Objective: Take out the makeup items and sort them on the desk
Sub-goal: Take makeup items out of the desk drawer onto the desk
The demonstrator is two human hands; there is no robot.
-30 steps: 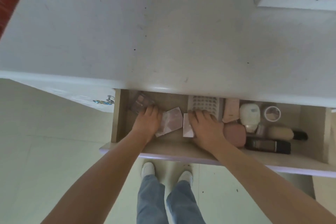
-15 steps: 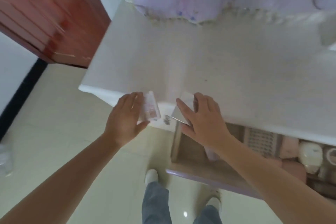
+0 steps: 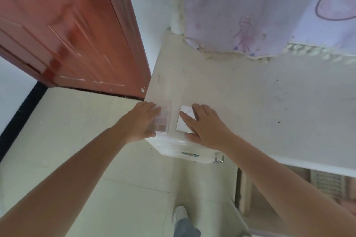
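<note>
Two flat makeup palettes lie side by side on the near left corner of the white desk. The left one is a clear-lidded eyeshadow palette with brown and pink pans; my left hand holds it by its left edge, fingers curled over the top. The right one is a white compact; my right hand holds it, thumb on its left face and fingers laid over its top right. The open drawer shows at the lower right, its contents blurred.
A red-brown door stands just left of the desk. A pale purple patterned cloth hangs over the desk's back edge. A metal drawer handle sticks out below the desk corner. Tiled floor and my shoe lie below.
Both hands lifted the two palettes out of the drawer, carried them left and set them down on the desk's near left corner. The camera swung left with them.
</note>
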